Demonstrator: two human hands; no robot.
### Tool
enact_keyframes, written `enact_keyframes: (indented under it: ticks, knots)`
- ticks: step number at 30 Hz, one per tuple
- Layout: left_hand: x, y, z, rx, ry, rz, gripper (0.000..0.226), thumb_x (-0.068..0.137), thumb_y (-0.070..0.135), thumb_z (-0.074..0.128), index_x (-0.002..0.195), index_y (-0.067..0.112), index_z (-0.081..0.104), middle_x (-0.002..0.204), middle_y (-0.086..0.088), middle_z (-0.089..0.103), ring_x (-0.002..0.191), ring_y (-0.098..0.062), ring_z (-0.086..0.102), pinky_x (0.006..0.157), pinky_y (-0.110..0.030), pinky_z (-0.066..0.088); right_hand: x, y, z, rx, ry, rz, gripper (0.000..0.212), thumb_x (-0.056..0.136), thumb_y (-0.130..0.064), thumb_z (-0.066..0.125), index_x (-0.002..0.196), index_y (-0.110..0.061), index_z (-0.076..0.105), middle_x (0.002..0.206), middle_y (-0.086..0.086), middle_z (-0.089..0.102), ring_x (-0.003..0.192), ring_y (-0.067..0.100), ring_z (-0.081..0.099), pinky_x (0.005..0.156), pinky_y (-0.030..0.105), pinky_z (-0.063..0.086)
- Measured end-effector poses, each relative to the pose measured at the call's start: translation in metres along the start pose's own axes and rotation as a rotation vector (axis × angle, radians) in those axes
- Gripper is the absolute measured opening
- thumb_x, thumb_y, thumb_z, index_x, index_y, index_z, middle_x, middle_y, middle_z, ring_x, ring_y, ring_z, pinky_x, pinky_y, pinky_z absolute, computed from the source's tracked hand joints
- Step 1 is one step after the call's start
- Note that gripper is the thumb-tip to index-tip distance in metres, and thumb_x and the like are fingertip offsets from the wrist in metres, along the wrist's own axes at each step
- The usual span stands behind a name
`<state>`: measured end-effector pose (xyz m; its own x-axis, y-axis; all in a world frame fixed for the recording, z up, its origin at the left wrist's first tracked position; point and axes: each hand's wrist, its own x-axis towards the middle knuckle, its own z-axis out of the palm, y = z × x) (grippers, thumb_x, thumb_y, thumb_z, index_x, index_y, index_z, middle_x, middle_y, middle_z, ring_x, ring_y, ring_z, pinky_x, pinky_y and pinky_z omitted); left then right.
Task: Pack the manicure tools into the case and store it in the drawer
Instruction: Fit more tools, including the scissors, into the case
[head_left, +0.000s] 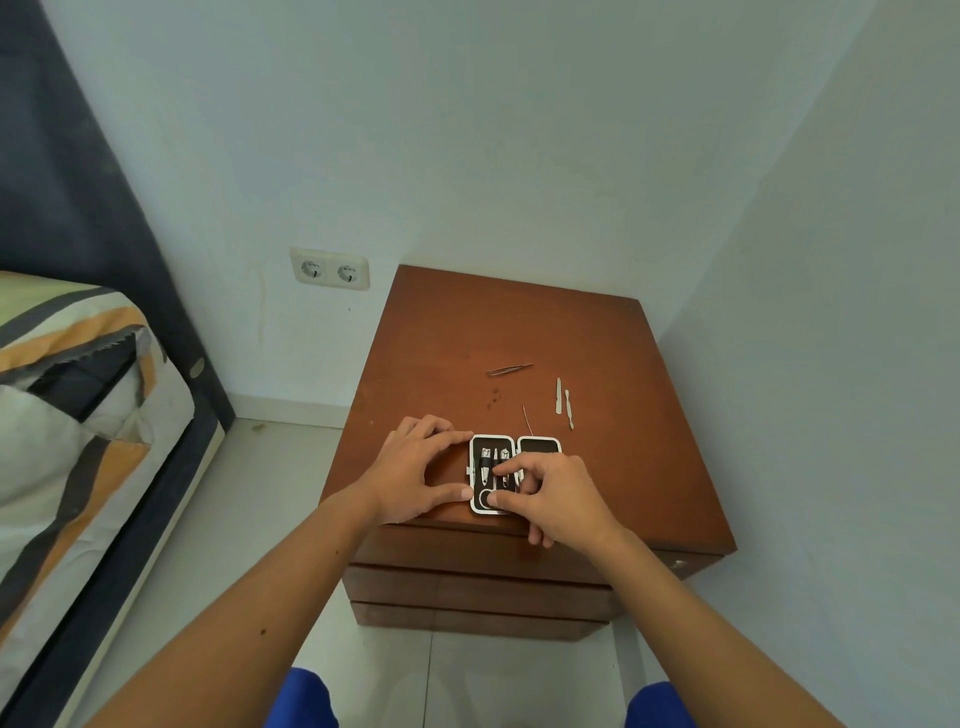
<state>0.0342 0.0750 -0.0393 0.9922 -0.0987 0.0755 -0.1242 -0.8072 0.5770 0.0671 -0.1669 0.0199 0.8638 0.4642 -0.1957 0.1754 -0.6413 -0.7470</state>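
Nearest the camera, two blue-clad knees (306, 699) show at the bottom edge, and both bare forearms reach forward over the pale tiled floor (218, 545) to a brown wooden nightstand (613, 415). Its stacked drawer fronts (467, 587) are all shut. At the front edge of the top lies the manicure case (511, 470), open flat, white-rimmed with a dark lining; several tools sit in its left half, while the right half is partly hidden by the right hand. The left hand (410, 475) rests spread and open on the wood, forefinger and thumb tips touching the case's left rim, gripping nothing. The right hand (553, 493) lies over the case with fingers curled down onto the tools in the left half; whether they pinch a tool cannot be told. Just behind the case lies a thin needle-like pick (528, 420). Farther back and to the right, two slim metal tools (564, 402) lie side by side, and beyond them tweezers (509, 369), all apart from the case. Left of the nightstand stands a bed with striped bedding (78, 415) and a dark headboard (67, 182); a double wall socket (329, 268) sits on the far wall (467, 130).
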Motion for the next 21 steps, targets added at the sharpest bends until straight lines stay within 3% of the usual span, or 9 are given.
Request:
enact_keyframes:
  ticks: [12, 15, 21]
  knots:
    - [0.000, 0.000, 0.000, -0.005, -0.005, -0.005, 0.078, 0.083, 0.070, 0.068, 0.152, 0.042, 0.043, 0.142, 0.016, 0.041, 0.131, -0.011, 0.031, 0.110, -0.037, 0.031, 0.000, 0.003, 0.002, 0.008, 0.015, -0.029, 0.024, 0.090, -0.026, 0.082, 0.114, -0.024, 0.077, 0.065, 0.009, 0.068, 0.044, 0.029, 0.070, 0.040, 0.036, 0.054]
    - [-0.001, 0.000, 0.000, -0.002, -0.016, -0.008, 0.079, 0.083, 0.072, 0.065, 0.152, 0.042, 0.042, 0.143, 0.016, 0.041, 0.131, -0.010, 0.030, 0.110, -0.035, 0.031, 0.000, 0.005, 0.001, 0.017, 0.005, -0.042, 0.025, 0.091, -0.026, 0.082, 0.115, -0.025, 0.076, 0.059, 0.001, 0.063, 0.044, 0.028, 0.070, 0.039, 0.033, 0.052]
    - [-0.001, 0.000, -0.002, -0.002, -0.030, -0.002, 0.079, 0.083, 0.072, 0.064, 0.152, 0.042, 0.042, 0.140, 0.016, 0.040, 0.130, -0.010, 0.030, 0.109, -0.036, 0.031, 0.007, 0.012, -0.008, 0.121, 0.088, -0.084, 0.021, 0.088, -0.022, 0.085, 0.107, -0.025, 0.079, 0.064, 0.004, 0.070, 0.041, 0.021, 0.065, 0.041, 0.024, 0.045]
